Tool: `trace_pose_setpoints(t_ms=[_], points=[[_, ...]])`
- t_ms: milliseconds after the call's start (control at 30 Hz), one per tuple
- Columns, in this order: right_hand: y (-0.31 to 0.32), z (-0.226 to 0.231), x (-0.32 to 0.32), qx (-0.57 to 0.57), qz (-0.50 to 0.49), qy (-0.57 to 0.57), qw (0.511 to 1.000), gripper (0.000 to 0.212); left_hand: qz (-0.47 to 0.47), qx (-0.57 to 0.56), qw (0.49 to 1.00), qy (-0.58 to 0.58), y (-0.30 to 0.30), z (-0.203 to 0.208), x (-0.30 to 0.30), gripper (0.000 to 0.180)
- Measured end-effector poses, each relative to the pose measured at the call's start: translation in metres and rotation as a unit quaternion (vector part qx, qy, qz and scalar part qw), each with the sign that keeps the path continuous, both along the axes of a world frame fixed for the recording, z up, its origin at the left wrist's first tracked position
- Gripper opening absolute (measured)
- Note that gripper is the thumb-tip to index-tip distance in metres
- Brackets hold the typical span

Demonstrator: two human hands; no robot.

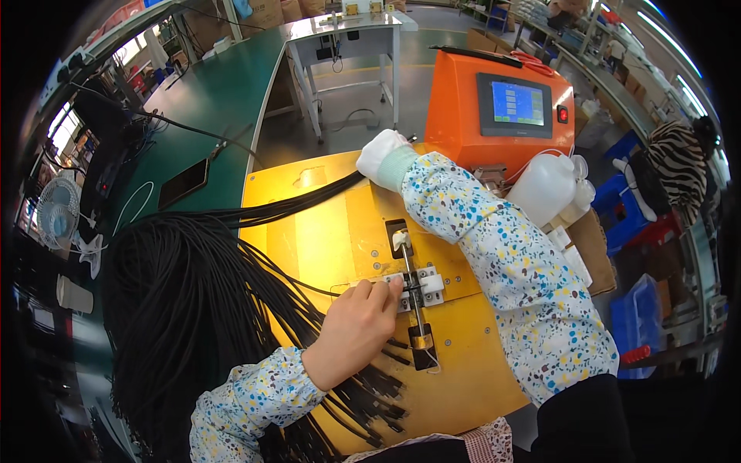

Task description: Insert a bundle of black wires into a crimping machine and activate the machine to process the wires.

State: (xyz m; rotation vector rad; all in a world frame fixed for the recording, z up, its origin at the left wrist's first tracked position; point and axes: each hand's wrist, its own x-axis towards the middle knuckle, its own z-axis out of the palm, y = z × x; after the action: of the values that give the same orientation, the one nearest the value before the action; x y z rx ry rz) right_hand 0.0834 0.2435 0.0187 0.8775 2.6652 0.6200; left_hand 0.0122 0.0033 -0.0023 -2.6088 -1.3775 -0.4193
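My left hand (356, 328) is bare, its thumb and fingers pinched on the end of a black cable (312, 288) at a small metal fixture (432, 297). A steel rod (417, 315) runs across this fixture, and a white block (431, 283) sits on its right side. Farther off, my right hand (384, 157) wears a white glove and is closed around a bundle of black cables (309, 202); dark ends poke out past it. A large heap of black cables (174, 285) lies at the left, with several connector ends (378, 397) fanned out near me.
An orange machine (463, 100) with a touchscreen (515, 106) stands behind the yellow work plate (478, 363). White plastic bottles (544, 189) are beside it. On the green table (220, 85) lie a phone (184, 185) and a white cord; a small fan (60, 208) stands at the left edge.
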Motion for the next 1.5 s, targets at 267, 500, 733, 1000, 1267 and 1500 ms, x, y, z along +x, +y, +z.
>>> trace_pose_setpoints(t_ms=[267,500,733,1000,1267,1500], points=[[-0.010,0.021,0.005,0.038,0.003,0.120,0.992,0.011,0.026,-0.017,0.998,-0.061,0.001,-0.008,-0.012,0.049],[-0.003,0.001,0.000,-0.023,-0.028,0.036,0.999,0.017,0.075,0.015,0.993,-0.092,0.006,0.000,-0.008,0.035],[-0.003,0.012,-0.001,-0.039,-0.009,0.021,0.999,0.020,0.043,-0.045,0.994,-0.089,0.013,-0.004,-0.016,0.019],[-0.065,0.055,0.042,0.107,0.151,0.346,0.920,0.009,-0.083,-0.147,0.969,-0.183,-0.008,0.072,-0.039,0.058],[-0.174,0.023,0.108,-0.245,0.111,0.464,0.844,0.017,-0.010,-0.193,0.883,-0.427,0.008,0.024,-0.010,0.060],[-0.176,0.004,0.124,-0.392,-0.088,0.545,0.736,0.013,-0.023,-0.134,0.905,-0.402,0.011,-0.002,-0.011,0.034]])
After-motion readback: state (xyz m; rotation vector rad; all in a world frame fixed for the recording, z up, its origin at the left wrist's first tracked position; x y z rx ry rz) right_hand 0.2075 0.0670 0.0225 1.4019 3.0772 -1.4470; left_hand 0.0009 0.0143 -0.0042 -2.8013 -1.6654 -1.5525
